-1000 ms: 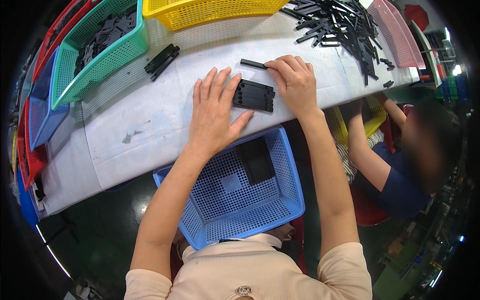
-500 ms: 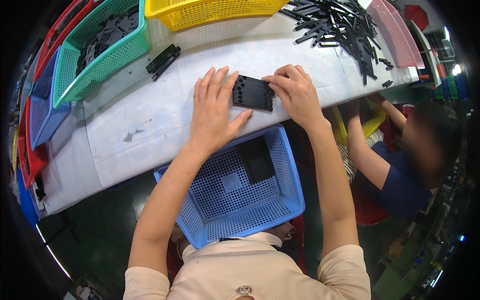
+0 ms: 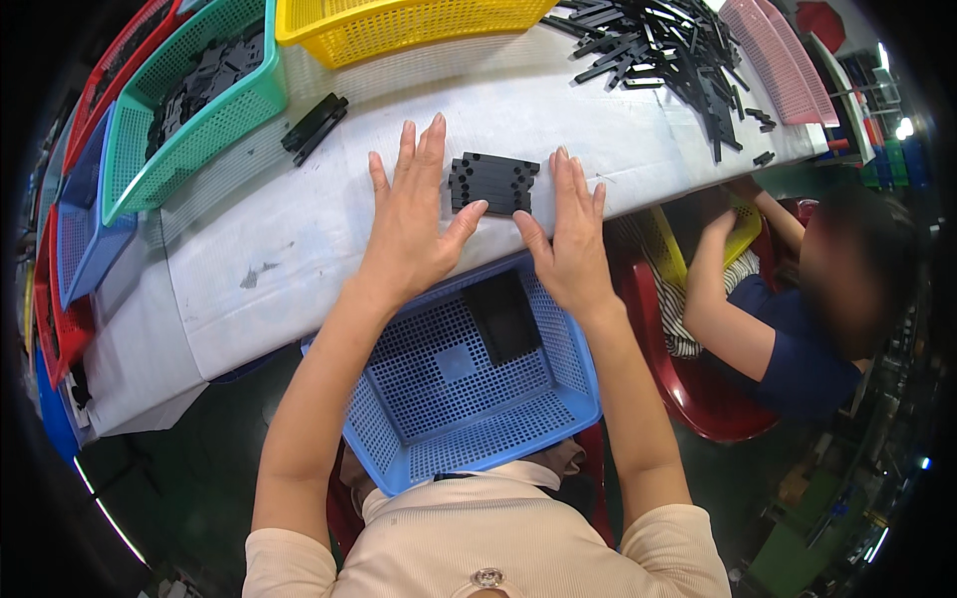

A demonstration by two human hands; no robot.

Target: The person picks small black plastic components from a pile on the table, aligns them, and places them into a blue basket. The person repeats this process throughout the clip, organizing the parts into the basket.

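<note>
bench note: flat block of strips between two hands

the flat block of black, narrow plastic strips [image 3: 495, 184] lies on the white-covered tabletop [image 3: 299, 234], near its front edge. bare left hand [image 3: 404, 231]: fingers extended, thumb tip at the block's lower left edge. bare right hand [image 3: 576, 244]: fingers straight, thumb tip by the lower right corner; neither grips. below sits the blue perforated plastic basket [image 3: 379, 439].

method, my judgement: the block's ends look stepped, so press evenly from both sides, keep strips flat, and avoid buckling the row upward.

change: half a second ago the right fingers were bunched at the upper right corner; they are now spread alongside, and round marks show at the right end too.
</note>
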